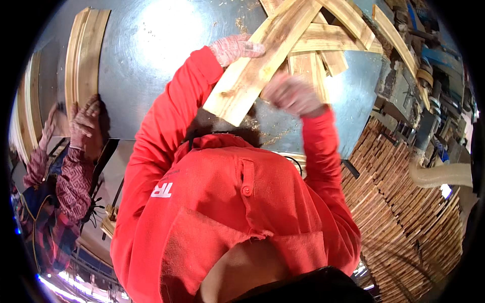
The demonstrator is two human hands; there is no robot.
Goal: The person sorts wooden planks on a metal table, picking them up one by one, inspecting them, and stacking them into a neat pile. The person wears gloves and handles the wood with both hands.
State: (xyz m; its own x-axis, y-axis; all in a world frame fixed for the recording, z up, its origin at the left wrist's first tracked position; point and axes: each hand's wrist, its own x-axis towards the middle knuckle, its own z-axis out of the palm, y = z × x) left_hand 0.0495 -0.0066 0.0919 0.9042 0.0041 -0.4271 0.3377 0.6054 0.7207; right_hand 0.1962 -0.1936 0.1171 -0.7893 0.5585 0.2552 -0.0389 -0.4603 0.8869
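Observation:
A long pale wooden board (262,58) with a darker brown streak slants across the metal table in front of me. My left hand (237,49), in a light knitted glove, grips this board by its left edge, fingers lying over the top face. Close to the board's right edge is my right hand (294,95), also gloved and blurred by motion. Its fingers look curled, but whether they touch the board does not show. Beneath and beyond it, several more boards (328,38) lie crossed in a loose heap.
Sawdust dots the metal table (146,76). At the left, a co-worker's gloved hands (85,123) rest by stacked boards (88,55). A large stack of wooden strips (399,202) fills the lower right, beside a ribbed hose (439,175) and machinery (399,91).

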